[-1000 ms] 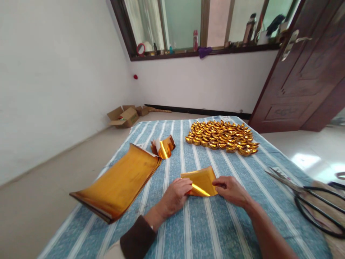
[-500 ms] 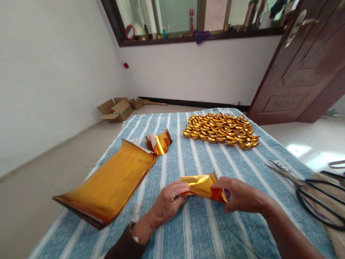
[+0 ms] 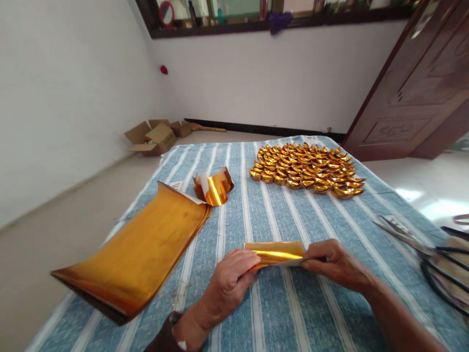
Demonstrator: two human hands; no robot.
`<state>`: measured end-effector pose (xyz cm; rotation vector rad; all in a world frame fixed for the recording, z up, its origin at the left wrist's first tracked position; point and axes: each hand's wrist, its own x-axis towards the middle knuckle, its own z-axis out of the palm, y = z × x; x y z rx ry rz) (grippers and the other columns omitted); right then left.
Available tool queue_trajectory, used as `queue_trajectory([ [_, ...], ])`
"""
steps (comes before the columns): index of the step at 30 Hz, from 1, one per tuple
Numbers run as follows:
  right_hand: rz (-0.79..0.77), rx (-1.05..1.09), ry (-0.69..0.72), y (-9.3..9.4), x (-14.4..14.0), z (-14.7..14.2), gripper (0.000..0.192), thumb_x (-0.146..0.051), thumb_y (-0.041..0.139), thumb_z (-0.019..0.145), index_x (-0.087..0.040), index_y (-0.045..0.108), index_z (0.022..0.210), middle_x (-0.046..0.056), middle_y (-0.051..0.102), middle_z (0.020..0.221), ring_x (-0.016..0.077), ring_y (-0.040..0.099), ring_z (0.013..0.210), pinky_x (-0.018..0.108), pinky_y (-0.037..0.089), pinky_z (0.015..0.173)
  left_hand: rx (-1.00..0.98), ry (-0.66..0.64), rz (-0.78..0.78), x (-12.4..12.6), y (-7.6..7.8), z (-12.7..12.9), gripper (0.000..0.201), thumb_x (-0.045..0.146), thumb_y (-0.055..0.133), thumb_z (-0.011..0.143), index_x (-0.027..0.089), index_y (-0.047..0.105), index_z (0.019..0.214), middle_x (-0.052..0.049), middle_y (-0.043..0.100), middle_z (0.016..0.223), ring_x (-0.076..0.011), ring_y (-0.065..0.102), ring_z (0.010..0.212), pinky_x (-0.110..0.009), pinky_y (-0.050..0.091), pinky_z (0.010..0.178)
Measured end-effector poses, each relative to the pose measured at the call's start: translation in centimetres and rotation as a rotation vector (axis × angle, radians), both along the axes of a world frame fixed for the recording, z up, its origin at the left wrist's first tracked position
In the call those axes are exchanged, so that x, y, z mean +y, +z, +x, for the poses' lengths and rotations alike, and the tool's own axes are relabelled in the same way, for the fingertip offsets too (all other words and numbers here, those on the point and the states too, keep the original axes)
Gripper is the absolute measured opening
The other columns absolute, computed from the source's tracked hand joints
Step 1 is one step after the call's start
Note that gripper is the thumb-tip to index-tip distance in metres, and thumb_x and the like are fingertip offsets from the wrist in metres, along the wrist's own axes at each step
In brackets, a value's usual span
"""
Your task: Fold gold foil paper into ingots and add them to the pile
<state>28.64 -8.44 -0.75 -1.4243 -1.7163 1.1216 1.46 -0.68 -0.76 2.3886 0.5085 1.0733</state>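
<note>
Between my two hands, just above the striped cloth, is a small strip of shiny gold foil paper point(image 3: 278, 250), creased lengthwise with a pale underside showing along its near edge. My left hand point(image 3: 232, 278) is closed on its left end, fingers over the top. At the right end, my right hand point(image 3: 333, 261) pinches the paper between thumb and fingers. A stack of large gold foil sheets point(image 3: 135, 249) lies to the left, its ends curling up. Just beyond that stack sit some curled gold foil pieces point(image 3: 214, 188).
Rows of folded gold foil ingots point(image 3: 308, 168) cover the far right of the blue striped tablecloth point(image 3: 234, 220). Large scissors with black handles point(image 3: 421, 247) lie at the right edge. Open cardboard boxes point(image 3: 156, 137) stand on the floor at the far left, and a brown door point(image 3: 399, 107) at right.
My right hand has shifted its grip on the foil paper's right end, which now lies straighter and folded lengthwise. My left hand stays in place. The view has tilted downward.
</note>
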Motion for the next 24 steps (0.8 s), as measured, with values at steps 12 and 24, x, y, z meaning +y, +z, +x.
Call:
queue_trajectory([
  [12,-0.054,0.185,-0.274,0.7,-0.3,-1.0,0.047,-0.054,0.061,0.080,-0.019,0.047,0.051,-0.005,0.036,0.049,0.0078,0.031,0.048,0.023,0.023,0.046,0.100,0.239,-0.994,-1.5,2.1,0.6,0.032,0.042,0.055,0.084,0.014,0.068,0.075,-0.001,0.061,0.062,-0.0131,0.052,0.055,-0.024,0.039,0.052],
  [24,0.171,-0.340,-0.428,-1.3,0.3,-2.4,0.038,-0.039,0.052,0.085,-0.020,0.043,0.053,-0.003,0.040,0.054,0.0101,0.039,0.053,0.025,0.027,0.052,0.247,0.403,-0.587,-1.0,1.1,1.3,0.030,0.033,0.049,0.083,0.020,0.044,0.056,0.005,0.040,0.054,-0.0115,0.042,0.052,-0.023,0.031,0.053],
])
